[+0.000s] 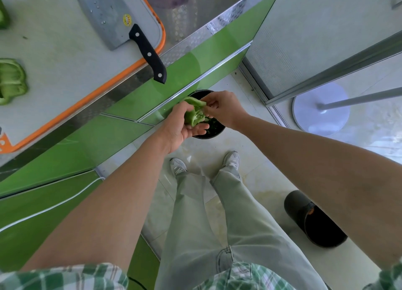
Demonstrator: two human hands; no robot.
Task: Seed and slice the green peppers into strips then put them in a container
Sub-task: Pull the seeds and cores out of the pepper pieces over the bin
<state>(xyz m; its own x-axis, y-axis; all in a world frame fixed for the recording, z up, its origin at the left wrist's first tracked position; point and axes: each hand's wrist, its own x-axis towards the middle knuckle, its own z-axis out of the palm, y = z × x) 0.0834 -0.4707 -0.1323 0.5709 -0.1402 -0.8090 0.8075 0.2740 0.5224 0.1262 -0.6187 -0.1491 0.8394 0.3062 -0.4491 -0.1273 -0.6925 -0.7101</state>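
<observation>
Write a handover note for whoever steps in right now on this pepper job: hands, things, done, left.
Left hand cradles a pepper half over the black bin on the floor. Right hand pinches at its seedy inside.
Cleaver lies on the cutting board, handle overhanging the edge; more pepper pieces wait at the board's left.
Done: peppers cut open.
Left: finish seeding, slice strips, fill a container; none in view.

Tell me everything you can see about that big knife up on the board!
The knife is a wide cleaver lying flat on the white, orange-rimmed cutting board. Its rectangular blade looks like dull steel, speckled with droplets, with a round yellow sticker near the handle. The black handle has three silver rivets and juts out past the board's edge and the counter. Nothing else touches it.
</observation>
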